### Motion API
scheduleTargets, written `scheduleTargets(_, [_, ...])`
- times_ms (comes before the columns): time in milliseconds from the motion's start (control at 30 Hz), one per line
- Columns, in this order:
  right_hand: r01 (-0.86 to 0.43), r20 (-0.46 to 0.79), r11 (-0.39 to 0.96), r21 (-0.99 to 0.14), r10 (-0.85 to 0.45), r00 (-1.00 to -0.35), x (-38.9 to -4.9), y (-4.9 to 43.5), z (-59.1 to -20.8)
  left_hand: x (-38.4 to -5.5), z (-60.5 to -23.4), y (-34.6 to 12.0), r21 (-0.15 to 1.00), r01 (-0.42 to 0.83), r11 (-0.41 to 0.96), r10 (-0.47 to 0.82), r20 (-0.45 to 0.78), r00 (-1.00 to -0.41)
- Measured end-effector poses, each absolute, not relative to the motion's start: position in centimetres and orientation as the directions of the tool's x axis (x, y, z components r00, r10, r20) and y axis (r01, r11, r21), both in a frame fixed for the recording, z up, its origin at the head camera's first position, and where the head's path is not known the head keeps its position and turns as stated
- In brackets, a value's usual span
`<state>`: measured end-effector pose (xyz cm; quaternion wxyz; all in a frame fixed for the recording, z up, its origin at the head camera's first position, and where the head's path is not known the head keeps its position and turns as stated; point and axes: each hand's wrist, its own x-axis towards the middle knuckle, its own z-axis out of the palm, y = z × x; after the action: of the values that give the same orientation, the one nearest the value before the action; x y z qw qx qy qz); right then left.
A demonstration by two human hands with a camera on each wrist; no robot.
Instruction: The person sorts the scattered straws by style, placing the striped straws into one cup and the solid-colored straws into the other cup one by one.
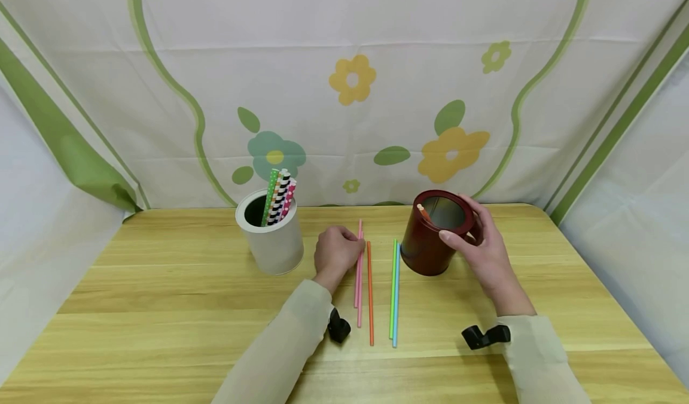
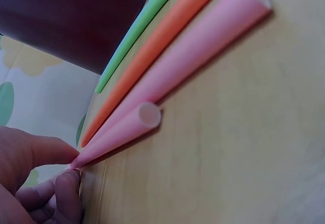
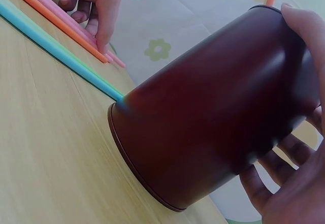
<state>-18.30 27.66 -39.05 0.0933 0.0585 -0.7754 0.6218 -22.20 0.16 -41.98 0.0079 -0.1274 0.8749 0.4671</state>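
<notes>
My left hand (image 1: pixel 337 251) pinches the far end of a pink straw (image 2: pixel 119 135) between thumb and finger, as the left wrist view shows. A second pink straw (image 2: pixel 203 43) lies right beside it on the table. Next to these is an orange straw (image 1: pixel 370 296), and farther right a green straw (image 1: pixel 392 296) and a blue straw (image 1: pixel 396 299) lie side by side. My right hand (image 1: pixel 487 254) grips a dark red can (image 1: pixel 425 242) from its right side, thumb near the rim. Orange ends (image 1: pixel 424 213) of something straw-like show inside the can, which stands upright.
On the left stands a white can (image 1: pixel 274 251) holding several patterned paper straws (image 1: pixel 277 197), green-dotted, black-striped and pink-dotted among them. A floral curtain (image 1: pixel 350 128) hangs behind the back edge of the wooden table (image 1: pixel 161 308).
</notes>
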Motion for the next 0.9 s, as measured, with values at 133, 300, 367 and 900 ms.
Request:
scheduleTargets(133, [-0.206,0.217,0.224,-0.953,0.023,-0.976,-18.29,27.64,-39.05,-22.28,-42.12,0.1,0.812,-0.232,0.536,-0.219,-0.131,-0.967])
scheduleTargets(300, [-0.213,0.223,0.222,-0.951,0.022,-0.975,-18.3,27.62,-39.06,-22.39,-42.28,0.02,0.814,-0.231,0.533,-0.219,-0.131,-0.967])
scheduleTargets(367, [-0.214,0.225,0.223,-0.951,0.023,-0.974,-18.3,27.61,-39.08,-22.39,-42.29,0.02,0.815,-0.231,0.531,-0.221,-0.13,-0.966])
scheduleTargets(900, [-0.227,0.238,0.23,-0.946,0.021,-0.971,-18.25,27.42,-39.06,-22.25,-42.49,-0.04,0.834,-0.233,0.5,-0.243,-0.123,-0.962])
